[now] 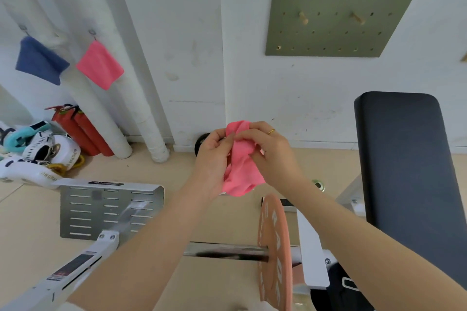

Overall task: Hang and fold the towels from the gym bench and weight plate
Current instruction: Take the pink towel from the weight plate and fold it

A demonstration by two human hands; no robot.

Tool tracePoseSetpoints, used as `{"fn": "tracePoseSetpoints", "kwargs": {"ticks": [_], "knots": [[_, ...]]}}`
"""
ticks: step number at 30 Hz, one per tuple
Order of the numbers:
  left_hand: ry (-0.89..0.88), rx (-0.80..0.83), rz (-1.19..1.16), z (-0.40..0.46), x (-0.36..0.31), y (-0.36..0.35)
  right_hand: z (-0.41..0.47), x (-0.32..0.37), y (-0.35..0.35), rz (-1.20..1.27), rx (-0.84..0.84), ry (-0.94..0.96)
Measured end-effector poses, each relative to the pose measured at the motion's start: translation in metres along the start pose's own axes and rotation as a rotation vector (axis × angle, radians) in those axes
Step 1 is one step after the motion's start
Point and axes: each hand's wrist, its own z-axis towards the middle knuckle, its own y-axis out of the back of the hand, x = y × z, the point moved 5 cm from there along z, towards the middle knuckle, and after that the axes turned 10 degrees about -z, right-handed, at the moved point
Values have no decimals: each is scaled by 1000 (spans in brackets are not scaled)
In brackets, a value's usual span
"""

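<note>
A crumpled pink towel (241, 166) hangs in the air between both hands, above the floor and just beyond the pink weight plate (274, 247). My left hand (212, 159) grips its left side and my right hand (273, 154), with a gold ring, pinches its upper right edge. On the wall at the left, a blue towel (40, 60) and a second pink towel (99, 65) each hang from a hook. The black gym bench (409, 184) at the right has no towel on its visible pad.
The weight plate sits on a chrome bar (227, 251) of a white rack. A slotted metal footplate (108, 209) lies at the left. Red fire extinguishers (80, 131), white pipes and shoes stand by the wall. A green pegboard (341, 10) hangs at upper right.
</note>
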Motion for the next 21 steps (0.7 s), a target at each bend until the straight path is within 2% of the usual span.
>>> {"fn": "tracePoseSetpoints", "kwargs": {"ticks": [3,5,8,10,13,18,21], "knots": [[-7,23,20,-2,2,-3,-5,-5,9,-235,-200,4],[-45,6,123,-1,1,0,-7,-9,14,-235,-250,-45],[-58,-10,195,-3,1,2,-8,-12,13,50,-68,-136],[-38,38,188,-8,3,-2,-8,-11,11,-3,14,-133],[-76,130,305,-15,5,-9,-8,-14,9,-75,10,-195],[-81,142,307,-19,5,-9,-7,-20,12,-52,9,-222],[-40,187,325,-20,9,-6,-5,-27,12,78,131,-309]]}}
